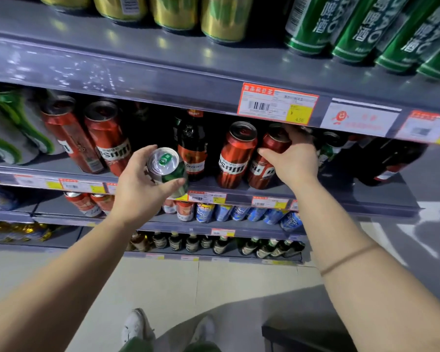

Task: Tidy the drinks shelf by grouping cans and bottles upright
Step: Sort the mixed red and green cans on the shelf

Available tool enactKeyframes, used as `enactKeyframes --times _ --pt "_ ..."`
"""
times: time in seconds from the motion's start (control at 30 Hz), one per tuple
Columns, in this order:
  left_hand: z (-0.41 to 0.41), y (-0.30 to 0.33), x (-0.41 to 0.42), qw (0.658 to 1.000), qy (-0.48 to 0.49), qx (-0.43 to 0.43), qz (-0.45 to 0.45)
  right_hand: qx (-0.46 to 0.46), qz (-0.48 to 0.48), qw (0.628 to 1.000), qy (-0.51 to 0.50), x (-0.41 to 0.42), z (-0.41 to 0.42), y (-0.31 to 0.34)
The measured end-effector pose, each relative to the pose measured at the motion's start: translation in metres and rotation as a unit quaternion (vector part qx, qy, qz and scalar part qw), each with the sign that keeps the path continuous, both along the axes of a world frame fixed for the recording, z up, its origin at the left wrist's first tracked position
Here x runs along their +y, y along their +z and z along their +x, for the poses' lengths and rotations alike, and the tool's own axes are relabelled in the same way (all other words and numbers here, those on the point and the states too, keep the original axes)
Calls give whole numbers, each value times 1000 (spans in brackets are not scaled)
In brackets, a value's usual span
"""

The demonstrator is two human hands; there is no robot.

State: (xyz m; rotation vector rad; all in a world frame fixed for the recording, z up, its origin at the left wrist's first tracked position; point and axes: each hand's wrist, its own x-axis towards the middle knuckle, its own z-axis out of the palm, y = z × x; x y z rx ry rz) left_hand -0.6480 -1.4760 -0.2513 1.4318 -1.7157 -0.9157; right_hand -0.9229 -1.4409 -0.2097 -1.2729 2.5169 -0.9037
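Observation:
My left hand (pixel 142 184) holds a green can (pixel 167 167) with a silver top in front of the middle shelf (pixel 315 191), just off its front edge. My right hand (pixel 294 156) grips a red can (pixel 268 158) that stands upright on that shelf. Another red can (pixel 236 156) stands right beside it on the left. A dark bottle with an orange label (pixel 192 146) stands upright behind the green can. Two more red cans (pixel 87 138) stand further left on the same shelf.
Green-and-white cans (pixel 13 125) fill the shelf's left end, dark bottles (pixel 381 161) its right end. The shelf above carries gold cans (pixel 221 16) and green cans (pixel 361 26). Lower shelves hold red and blue cans (pixel 239 213) and small bottles (pixel 214 243). Price tags (pixel 277 104) line the edges.

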Motion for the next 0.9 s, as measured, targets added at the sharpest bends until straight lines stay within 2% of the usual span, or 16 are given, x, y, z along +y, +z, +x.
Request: enactKeyframes --times 0.27,0.33,0.43,0.5,0.53,0.6,0.73,0.9 --pt "3 -1 -3 999 -13 22 30 -12 2 999 31 0 -6 -2" --pt "6 1 -5 999 -18 31 39 -28 -8 1000 -3 8 7 5" --pt "15 4 -11 998 -21 41 42 -5 -139 988 -66 18 54 14" --pt "20 5 -15 998 -26 43 40 -61 -187 980 4 12 97 14" --pt "24 4 -17 998 -29 42 38 -103 -181 977 45 3 114 13" --pt "31 4 -20 998 -32 38 31 -140 -135 979 66 -22 139 17" --pt "52 5 -25 998 -45 40 23 -215 -59 975 -6 -68 154 28" --pt "73 6 -33 997 -61 34 23 -124 -22 992 7 -71 158 24"
